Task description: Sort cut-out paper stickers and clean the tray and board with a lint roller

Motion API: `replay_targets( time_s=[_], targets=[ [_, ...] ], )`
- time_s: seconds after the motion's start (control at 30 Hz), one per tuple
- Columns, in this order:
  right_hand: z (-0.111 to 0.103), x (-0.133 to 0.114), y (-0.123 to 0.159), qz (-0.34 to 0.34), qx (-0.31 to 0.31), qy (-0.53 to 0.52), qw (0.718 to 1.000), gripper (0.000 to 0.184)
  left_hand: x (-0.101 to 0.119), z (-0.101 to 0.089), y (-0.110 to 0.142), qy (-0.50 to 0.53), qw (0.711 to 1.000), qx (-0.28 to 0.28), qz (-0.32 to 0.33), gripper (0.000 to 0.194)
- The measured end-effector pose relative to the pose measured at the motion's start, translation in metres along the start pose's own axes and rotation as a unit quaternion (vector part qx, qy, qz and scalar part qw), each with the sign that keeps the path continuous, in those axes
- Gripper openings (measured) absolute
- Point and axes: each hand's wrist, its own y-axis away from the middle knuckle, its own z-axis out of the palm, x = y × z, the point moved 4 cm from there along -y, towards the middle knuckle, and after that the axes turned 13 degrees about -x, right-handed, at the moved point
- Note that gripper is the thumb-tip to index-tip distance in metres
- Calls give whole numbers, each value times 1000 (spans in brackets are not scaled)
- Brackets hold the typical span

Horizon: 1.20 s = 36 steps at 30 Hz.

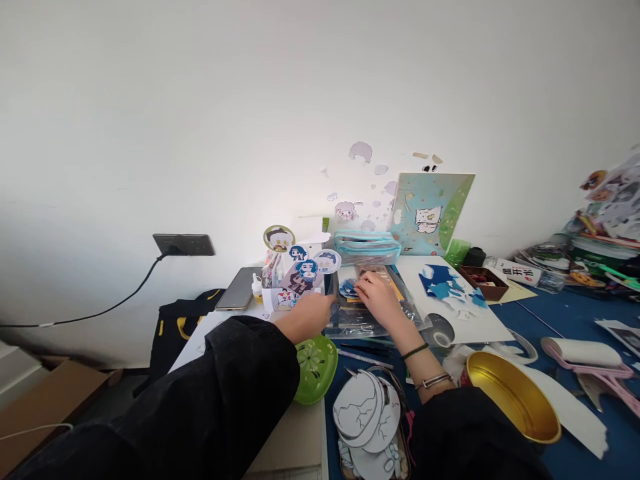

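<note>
Both my arms in black sleeves reach forward over a cluttered craft table. My left hand (314,313) is closed on the edge of a clear plastic sleeve (367,320) lying on the table. Near a small blue paper cutout (347,288), my right hand (377,297) rests on top of that sleeve with its fingers curled and pressed together; what they pinch is too small to make out. Cartoon character cutouts (306,272) stand just behind my left hand.
A green round lid (315,367), grey paper cutouts (367,413), a gold tin (513,397), a white sheet with blue pieces (450,288), a phone (239,288), a clear pencil case (367,248) and a pink lint roller (583,353) crowd the table. A wall socket (184,245) sits left.
</note>
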Motion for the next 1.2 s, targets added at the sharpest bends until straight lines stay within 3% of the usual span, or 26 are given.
replay_targets(
  time_s=[0.2,0.33,0.43,0.5,0.57,0.63,0.8,0.9,0.97,1.03,1.1,1.2],
  targets=[
    [0,2,1,23,5,-49,999,18,-1,0,2,59,998,0,-7,36],
    [-11,9,10,76,37,-130,988,20,-3,-2,1,181,983,2,-15,32],
    [-22,15,19,129,67,-219,965,20,-5,-3,-3,330,944,-6,-16,24],
    [-30,18,25,164,89,-295,937,20,-3,-2,-5,450,892,-28,-18,24],
    [-34,15,31,194,105,-388,895,22,4,-2,-5,569,821,-44,-19,23],
    [-35,7,36,214,114,-494,835,27,15,-4,-1,673,739,-28,-16,18],
    [-25,-37,47,232,127,-717,645,26,54,-7,18,846,527,79,-9,19],
    [-18,-61,54,243,133,-791,545,21,76,-4,31,890,434,137,-9,28],
    [-15,-71,59,250,148,-820,492,16,87,-1,40,902,397,170,-5,29],
    [-10,-79,63,258,164,-840,448,14,95,2,50,904,381,196,4,30],
    [-4,-86,67,270,174,-855,407,17,100,4,58,897,387,215,12,35],
    [4,-98,72,282,180,-872,358,27,105,6,69,875,426,230,23,44]
  ],
)
